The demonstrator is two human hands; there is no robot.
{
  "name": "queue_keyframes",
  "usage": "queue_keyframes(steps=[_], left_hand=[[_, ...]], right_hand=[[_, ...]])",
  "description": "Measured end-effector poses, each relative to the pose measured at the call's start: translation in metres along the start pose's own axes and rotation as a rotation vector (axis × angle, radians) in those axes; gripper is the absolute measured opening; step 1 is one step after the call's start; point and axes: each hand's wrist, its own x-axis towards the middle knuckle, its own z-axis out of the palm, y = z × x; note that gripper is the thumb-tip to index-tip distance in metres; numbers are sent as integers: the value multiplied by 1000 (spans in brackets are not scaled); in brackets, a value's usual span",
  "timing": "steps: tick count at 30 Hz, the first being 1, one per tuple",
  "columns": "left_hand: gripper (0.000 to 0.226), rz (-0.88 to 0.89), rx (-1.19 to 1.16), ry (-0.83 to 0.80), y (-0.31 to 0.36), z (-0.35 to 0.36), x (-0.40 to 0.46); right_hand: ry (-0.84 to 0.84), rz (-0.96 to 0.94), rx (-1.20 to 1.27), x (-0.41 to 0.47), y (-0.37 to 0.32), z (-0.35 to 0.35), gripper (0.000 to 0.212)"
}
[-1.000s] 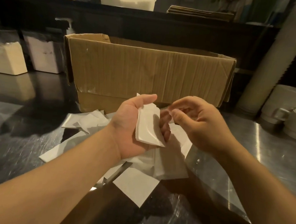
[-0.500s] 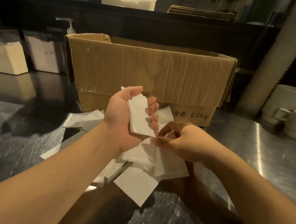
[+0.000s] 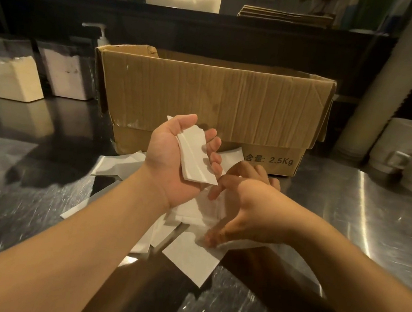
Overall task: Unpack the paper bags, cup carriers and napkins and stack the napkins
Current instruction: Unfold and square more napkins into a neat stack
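My left hand (image 3: 174, 157) is raised palm up in front of the cardboard box (image 3: 213, 100) and holds a small stack of white napkins (image 3: 195, 154), fingers curled round its right edge. Several loose white napkins (image 3: 189, 255) lie scattered on the steel counter below. My right hand (image 3: 247, 208) is down on this pile, thumb and fingers spread over one napkin; whether it grips it is unclear because of blur.
The open box stands at the back centre of the steel counter (image 3: 370, 224). White mugs (image 3: 404, 148) sit at the right, white containers (image 3: 14, 80) and a pump bottle (image 3: 102, 35) at the left. A shelf runs behind.
My right hand dropped from beside the held stack to the loose napkins on the counter and spread over them. My left hand lifted slightly with its stack.
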Motion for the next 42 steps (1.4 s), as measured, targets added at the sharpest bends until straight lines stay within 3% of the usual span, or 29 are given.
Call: queue_keyframes(steps=[3,7,16,18,23,25,28,33,37,42], left_hand=[[46,27,-21,9,1,1,0],[47,23,-30,15,2,1,-1],[47,12,-43,36,3,-2,1],[46,22,-55,41,4,-3,3],[31,88,-119,77,4,-1,4],[38,66,-99,62,4,0,3],[34,34,-24,32,4,1,-1],[44,-12,69,-2,3,-1,-1],[41,-19,98,-12,2,0,-2],[38,-27,116,5,2,-1,-1]], right_hand=[[-17,-59,8,1,1,2,66],[71,-140,-41,4,1,5,34],[191,-251,68,7,6,4,12],[211,-262,202,3,7,-4,12],[136,-271,889,-7,18,-27,13],[63,-215,972,-8,23,-37,13],[29,-40,871,-5,29,-41,7],[67,250,381,8,30,-27,18],[22,267,141,10,26,-23,39],[-28,195,197,5,24,-24,51]])
